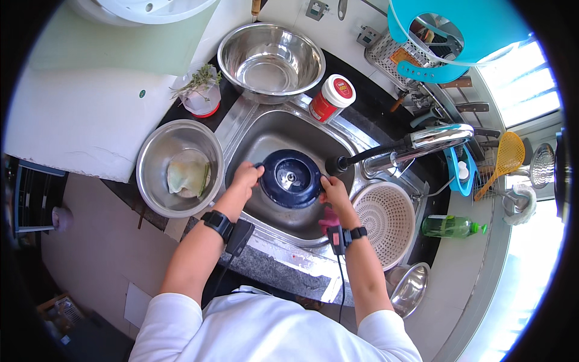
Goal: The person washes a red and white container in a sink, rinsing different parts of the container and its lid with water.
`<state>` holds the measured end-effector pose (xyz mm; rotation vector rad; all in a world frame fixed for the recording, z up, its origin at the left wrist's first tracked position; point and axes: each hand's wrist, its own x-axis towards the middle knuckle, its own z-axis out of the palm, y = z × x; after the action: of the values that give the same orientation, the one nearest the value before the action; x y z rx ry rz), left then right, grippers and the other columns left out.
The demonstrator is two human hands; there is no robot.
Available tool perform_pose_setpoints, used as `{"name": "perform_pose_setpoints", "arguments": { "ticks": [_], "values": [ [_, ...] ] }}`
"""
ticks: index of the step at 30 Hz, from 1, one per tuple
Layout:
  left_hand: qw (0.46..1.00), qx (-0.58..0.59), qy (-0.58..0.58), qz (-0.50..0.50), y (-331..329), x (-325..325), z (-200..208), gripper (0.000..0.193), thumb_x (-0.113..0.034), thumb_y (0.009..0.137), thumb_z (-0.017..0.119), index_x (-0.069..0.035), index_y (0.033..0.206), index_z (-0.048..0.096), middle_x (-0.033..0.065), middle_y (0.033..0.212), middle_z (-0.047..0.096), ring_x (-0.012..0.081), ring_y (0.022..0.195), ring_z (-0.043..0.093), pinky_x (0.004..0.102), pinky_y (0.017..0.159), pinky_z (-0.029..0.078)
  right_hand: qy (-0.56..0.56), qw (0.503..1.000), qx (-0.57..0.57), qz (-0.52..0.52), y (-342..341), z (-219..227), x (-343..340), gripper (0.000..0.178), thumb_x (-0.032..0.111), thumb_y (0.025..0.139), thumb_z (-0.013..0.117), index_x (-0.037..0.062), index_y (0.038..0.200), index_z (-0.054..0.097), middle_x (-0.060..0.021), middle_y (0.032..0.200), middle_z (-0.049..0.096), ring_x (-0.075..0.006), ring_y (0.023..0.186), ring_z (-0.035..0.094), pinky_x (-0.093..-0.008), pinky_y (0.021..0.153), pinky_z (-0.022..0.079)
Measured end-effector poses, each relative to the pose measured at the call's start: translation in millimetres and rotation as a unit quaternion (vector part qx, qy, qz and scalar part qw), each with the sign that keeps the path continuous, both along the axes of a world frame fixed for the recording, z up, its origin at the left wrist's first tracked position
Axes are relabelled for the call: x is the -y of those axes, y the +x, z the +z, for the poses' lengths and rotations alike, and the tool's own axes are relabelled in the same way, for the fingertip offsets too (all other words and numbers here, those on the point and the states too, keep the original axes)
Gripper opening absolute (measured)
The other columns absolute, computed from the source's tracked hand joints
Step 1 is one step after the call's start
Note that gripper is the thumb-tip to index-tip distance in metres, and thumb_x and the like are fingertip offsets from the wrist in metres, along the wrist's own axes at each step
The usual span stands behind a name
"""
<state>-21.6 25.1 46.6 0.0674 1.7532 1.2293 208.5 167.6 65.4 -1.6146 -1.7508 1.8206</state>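
Observation:
Over the sink (259, 130), I hold a dark blue round piece (278, 193) by its two sides. It looks like a lid or a shallow dish, with a sunken middle and a shiny metal fitting at the centre. My left hand (246, 178) is closed on a small grip at its left side. At the right rim, my right hand (335, 192) pinches the edge. A pink cloth (329, 219) lies in the sink below my right wrist. The black hose end of the faucet (416, 142) hangs just above and right of the blue piece.
Left of the sink stands a steel bowl (154, 142) holding a wet bag-like item. Behind are a large steel bowl (271, 36) and a red-and-white tub (332, 98). A beige colander (386, 223), a small steel bowl (412, 289) and a green soap bottle (449, 226) stand at right.

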Motion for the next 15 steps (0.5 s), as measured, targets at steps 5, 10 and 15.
{"name": "perform_pose_setpoints", "arguments": {
  "ticks": [5, 10, 15],
  "values": [
    [1.0, 0.012, -0.013, -0.02, 32, -2, 1, 0.023, -0.018, 0.085, 0.066, -0.003, 0.1, 0.056, 0.0081, 0.08, 0.059, 0.0169, 0.061, 0.054, 0.0327, 0.051, 0.044, -0.004, 0.997, 0.059, -0.048, 28, -14, -6, 0.023, 0.028, 0.096, 0.052, 0.0042, 0.098, 0.054, -0.0035, 0.065, 0.055, -0.0128, 0.048, 0.055, -0.0261, 0.045, 0.047],
    [0.998, -0.058, -0.025, 0.016, 7, -8, -17, 0.023, -0.017, 0.084, 0.068, -0.001, 0.098, 0.058, 0.0098, 0.083, 0.063, 0.0199, 0.072, 0.058, 0.0355, 0.063, 0.047, -0.046, 0.998, 0.0, -0.044, 6, -11, 0, 0.025, 0.028, 0.096, 0.054, 0.0024, 0.097, 0.054, -0.0044, 0.067, 0.055, -0.0131, 0.047, 0.055, -0.0262, 0.045, 0.049],
    [0.995, -0.059, -0.056, -0.063, 7, -10, -37, 0.026, -0.018, 0.089, 0.064, -0.001, 0.107, 0.056, 0.0097, 0.097, 0.061, 0.0186, 0.082, 0.058, 0.0324, 0.061, 0.049, -0.033, 0.998, 0.045, -0.036, 8, -12, -2, 0.025, 0.025, 0.096, 0.053, -0.0001, 0.096, 0.054, -0.0053, 0.072, 0.057, -0.0135, 0.053, 0.058, -0.0265, 0.048, 0.051]
  ]
}}
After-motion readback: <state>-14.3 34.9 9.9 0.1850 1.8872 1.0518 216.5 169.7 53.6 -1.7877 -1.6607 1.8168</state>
